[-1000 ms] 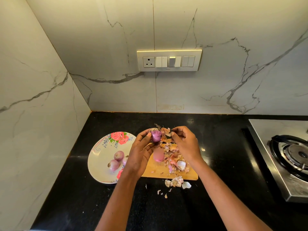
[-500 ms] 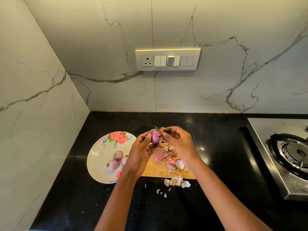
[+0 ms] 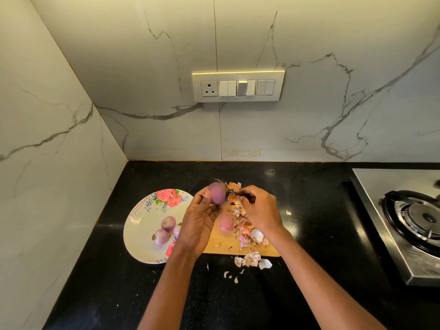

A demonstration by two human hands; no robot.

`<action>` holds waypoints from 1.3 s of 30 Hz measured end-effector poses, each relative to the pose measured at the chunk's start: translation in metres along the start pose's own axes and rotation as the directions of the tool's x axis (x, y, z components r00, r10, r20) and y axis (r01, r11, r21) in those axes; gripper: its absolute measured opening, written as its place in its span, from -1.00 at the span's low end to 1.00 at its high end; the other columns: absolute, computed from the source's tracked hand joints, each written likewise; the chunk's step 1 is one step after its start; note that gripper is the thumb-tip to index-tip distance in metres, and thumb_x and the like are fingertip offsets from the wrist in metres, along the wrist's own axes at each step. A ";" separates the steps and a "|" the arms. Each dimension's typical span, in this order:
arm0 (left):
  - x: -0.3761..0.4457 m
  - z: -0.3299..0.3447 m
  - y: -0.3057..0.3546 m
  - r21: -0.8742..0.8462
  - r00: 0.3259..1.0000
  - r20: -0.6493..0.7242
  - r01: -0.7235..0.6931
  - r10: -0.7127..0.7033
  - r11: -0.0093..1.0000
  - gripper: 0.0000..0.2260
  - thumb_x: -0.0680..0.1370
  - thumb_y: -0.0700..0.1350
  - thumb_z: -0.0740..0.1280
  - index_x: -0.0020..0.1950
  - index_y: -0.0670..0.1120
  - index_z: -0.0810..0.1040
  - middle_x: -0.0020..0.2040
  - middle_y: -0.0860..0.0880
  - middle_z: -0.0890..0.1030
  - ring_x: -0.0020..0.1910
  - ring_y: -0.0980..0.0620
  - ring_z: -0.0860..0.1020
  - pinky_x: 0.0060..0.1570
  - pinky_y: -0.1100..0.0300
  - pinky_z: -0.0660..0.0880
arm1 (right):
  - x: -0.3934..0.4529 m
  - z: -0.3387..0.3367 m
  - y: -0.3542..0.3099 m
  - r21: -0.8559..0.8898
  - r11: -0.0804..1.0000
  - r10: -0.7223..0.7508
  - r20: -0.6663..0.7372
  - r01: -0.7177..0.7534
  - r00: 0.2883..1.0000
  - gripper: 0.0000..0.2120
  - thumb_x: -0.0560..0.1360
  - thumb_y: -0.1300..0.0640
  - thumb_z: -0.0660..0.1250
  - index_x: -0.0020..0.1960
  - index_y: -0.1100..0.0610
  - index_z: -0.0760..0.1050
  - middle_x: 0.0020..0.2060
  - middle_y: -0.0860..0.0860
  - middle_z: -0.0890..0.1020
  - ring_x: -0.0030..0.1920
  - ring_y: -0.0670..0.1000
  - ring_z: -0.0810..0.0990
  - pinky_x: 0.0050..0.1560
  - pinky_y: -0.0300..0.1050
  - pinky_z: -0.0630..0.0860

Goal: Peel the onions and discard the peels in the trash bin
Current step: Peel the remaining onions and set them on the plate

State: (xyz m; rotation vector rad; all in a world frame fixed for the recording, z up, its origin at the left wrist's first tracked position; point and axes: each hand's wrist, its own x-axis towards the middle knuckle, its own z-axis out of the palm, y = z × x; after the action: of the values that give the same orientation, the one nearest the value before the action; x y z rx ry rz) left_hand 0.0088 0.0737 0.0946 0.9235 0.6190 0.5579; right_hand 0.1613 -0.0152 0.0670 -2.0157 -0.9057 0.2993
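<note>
At a black kitchen counter (image 3: 309, 210), you are holding a small purple onion (image 3: 217, 192) up over the far end of the wooden cutting board (image 3: 221, 245), your left hand (image 3: 198, 225) gripping it between thumb and curled fingertips while your right hand (image 3: 260, 210) is pinching what looks like a strip of dry skin at the root end, just beside the bulb. To do this step well, you should be keeping the left hand's grip firm but light on the slippery flesh, pulling the skin down along the bulb and not outward, and working over the board so that scraps are landing on the heap of peels (image 3: 245, 225) (a few are already lying off the board's near edge, on the counter, and will need sweeping up). A second peeled onion (image 3: 225, 222) is lying on the board beside that heap. The flowered plate (image 3: 142, 222) to your left is holding at least two unpeeled onions (image 3: 165, 229), a third being partly hidden behind your left hand, so the job looks to be around its middle. No trash bin is showing anywhere in view, and the gas stove (image 3: 404, 222) is sitting well apart at right
</note>
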 end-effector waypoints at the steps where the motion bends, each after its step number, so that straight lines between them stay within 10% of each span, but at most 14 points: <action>1: 0.001 -0.001 0.002 0.010 1.000 -0.004 -0.010 0.010 1.000 -0.78 0.66 -0.17 0.19 0.27 -0.08 0.53 0.00 -0.03 0.74 -0.08 0.09 0.71 -0.09 0.24 0.62 | 0.000 -0.001 0.005 -0.015 1.000 0.007 0.022 -0.007 1.000 -0.82 0.59 0.17 0.39 0.16 0.05 0.67 0.05 -0.03 0.69 0.05 -0.07 0.65 -0.04 -0.45 0.47; 9: 0.006 -0.003 0.002 0.171 0.997 -0.027 -0.073 0.079 0.983 -0.63 0.61 -0.16 0.32 0.43 -0.08 0.45 0.29 -0.15 0.59 0.15 -0.02 0.66 0.13 0.13 0.60 | -0.008 -0.004 -0.030 0.363 0.931 -0.064 0.078 0.032 0.995 -0.74 0.58 -0.03 0.39 0.23 0.02 0.62 0.06 -0.17 0.68 0.10 -0.18 0.66 0.09 -0.27 0.60; 39: 0.006 -0.008 0.001 0.093 0.999 0.034 -0.035 0.032 0.995 -0.61 0.56 -0.10 0.33 0.39 -0.07 0.48 0.31 -0.16 0.59 0.27 -0.09 0.61 0.16 0.13 0.60 | -0.010 -0.011 -0.034 0.623 0.779 -0.039 0.159 -0.069 0.987 -0.83 0.55 0.28 0.42 0.03 0.04 0.68 0.05 0.07 0.70 0.06 -0.01 0.71 0.00 -0.15 0.66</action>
State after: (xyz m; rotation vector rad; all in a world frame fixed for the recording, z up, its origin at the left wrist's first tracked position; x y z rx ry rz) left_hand 0.0072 0.0824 0.0903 1.0308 0.6054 0.5468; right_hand 0.1432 -0.0174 0.0997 -1.3826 -0.7535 0.6906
